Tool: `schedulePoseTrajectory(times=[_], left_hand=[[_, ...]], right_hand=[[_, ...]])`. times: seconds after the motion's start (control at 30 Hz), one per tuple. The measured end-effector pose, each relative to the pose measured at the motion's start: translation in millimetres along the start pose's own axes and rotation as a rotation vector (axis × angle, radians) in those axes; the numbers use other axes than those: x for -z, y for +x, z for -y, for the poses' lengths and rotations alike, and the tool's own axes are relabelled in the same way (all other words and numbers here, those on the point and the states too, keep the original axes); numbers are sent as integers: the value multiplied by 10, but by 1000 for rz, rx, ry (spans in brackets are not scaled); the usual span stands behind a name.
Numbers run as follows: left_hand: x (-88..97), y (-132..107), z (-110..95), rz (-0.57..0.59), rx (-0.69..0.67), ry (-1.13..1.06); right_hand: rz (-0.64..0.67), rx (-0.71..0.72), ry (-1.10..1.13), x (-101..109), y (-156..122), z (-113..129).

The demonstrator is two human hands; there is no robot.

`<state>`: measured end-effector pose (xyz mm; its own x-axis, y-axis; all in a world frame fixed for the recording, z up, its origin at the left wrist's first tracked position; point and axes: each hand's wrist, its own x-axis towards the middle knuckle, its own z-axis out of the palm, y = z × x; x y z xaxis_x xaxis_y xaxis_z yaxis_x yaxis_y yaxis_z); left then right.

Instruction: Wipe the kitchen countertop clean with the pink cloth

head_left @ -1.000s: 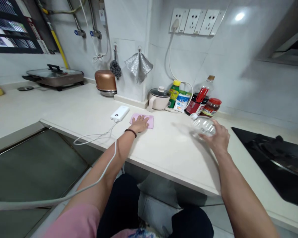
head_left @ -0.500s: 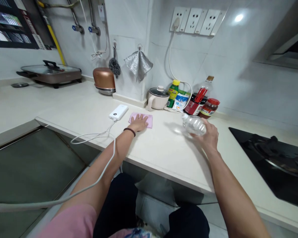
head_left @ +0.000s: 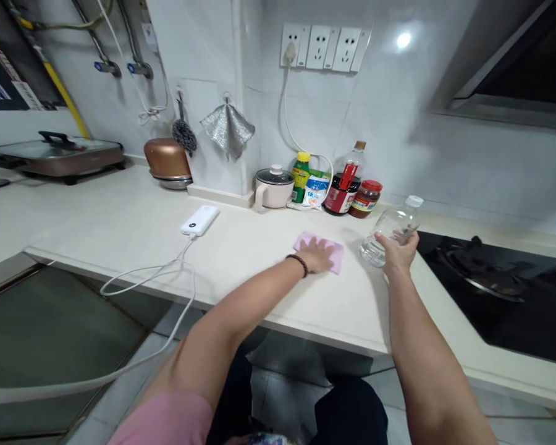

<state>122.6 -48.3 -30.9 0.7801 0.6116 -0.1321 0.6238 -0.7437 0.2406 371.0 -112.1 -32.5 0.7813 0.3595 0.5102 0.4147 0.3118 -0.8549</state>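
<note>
My left hand [head_left: 315, 254] lies flat on a pink cloth [head_left: 337, 254], fingers spread, pressing it against the white countertop [head_left: 259, 266]. A dark bead bracelet [head_left: 300, 263] circles that wrist. Farther right, my right hand [head_left: 401, 250] is wrapped round a clear plastic bottle [head_left: 389, 224] with a white cap. The bottle tilts, its cap up and to the right, its base low over the counter beside the cloth. Some clear liquid seems to sit in its lower part. Whether its base touches the counter I cannot tell.
A white power bank [head_left: 201, 220] with a looped cable [head_left: 155, 270] lies left. Along the wall stand a small lidded pot [head_left: 275, 188], a green bottle [head_left: 300, 179], a dark jar [head_left: 338, 196] and a red-lidded jar [head_left: 366, 199]. A black gas stove [head_left: 514, 309] is at right.
My left hand has slid right with the cloth, closer to the bottle. The bottle has swung from cap leftward to cap up and right. The view has shifted right.
</note>
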Motion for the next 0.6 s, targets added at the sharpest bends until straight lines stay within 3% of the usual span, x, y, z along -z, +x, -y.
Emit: schedulePoseTrajectory(times=[0.1,0.2,0.3,0.4,0.5,0.6], left_hand=[[-168,203,-409,-13,-120,-13],[-184,418,-459,-26,-136,-21],[-60,627,-226,-58,-68,-35],[117,757,140,-85,49,-45],[271,754,552,-113,175,-62],[363,622,970,-138,274,-56]], right_hand=[[14,24,-12,-1,-9,-2],[26,82,-8,15,-15,0],[-33,201,-77,65,-4,36],[-191,426,-246,126,-12,152],[-266,621,-402,153,-80,336],[-209,751,-459,133,-187,511]])
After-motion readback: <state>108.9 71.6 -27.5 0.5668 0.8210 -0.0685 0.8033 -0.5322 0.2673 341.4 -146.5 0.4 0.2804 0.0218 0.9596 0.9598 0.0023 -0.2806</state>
